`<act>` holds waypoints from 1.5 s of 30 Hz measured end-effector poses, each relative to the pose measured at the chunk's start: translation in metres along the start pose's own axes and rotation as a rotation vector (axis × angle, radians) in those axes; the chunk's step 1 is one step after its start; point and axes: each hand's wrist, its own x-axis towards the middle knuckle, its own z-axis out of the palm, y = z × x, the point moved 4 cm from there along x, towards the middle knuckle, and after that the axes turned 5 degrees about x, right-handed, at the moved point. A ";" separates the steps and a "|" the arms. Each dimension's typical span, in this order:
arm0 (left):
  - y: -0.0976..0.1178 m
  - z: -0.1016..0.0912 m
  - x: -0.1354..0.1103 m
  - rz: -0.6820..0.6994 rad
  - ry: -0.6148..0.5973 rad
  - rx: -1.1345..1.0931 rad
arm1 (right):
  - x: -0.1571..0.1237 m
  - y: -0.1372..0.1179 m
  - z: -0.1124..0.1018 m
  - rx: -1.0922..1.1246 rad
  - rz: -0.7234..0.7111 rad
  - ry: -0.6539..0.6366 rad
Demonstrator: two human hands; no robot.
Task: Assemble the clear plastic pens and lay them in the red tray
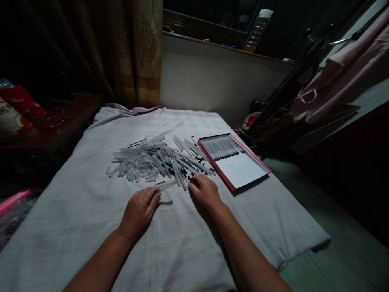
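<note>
A heap of several clear plastic pen barrels and caps (158, 160) lies on a white cloth (182, 243) that covers a low surface. My left hand (139, 211) hovers just short of the heap, its fingers curled round one clear barrel (166, 185) that sticks out to the right. My right hand (206, 190) rests at the heap's near right edge with its fingertips pinched among the pieces; what they hold is hidden. To the right lies a shallow red-rimmed box (235, 162) with a row of assembled pens at its far end.
A curtain (142, 52) hangs behind the cloth, next to a pale wall with a ledge and a bottle (257, 30). Red packets (18, 107) lie on a dark shelf at the left. Pink fabric (340, 77) and dark clutter sit at the right. Floor shows beyond the cloth's right edge.
</note>
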 end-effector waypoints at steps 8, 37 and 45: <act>0.001 -0.001 0.000 -0.011 -0.014 -0.025 | 0.001 -0.001 -0.001 -0.152 0.071 -0.039; 0.004 0.002 -0.002 0.281 0.043 0.217 | 0.002 0.018 -0.012 1.292 0.219 0.509; 0.010 0.002 -0.002 0.336 0.046 0.289 | -0.005 0.000 0.004 1.158 0.153 0.274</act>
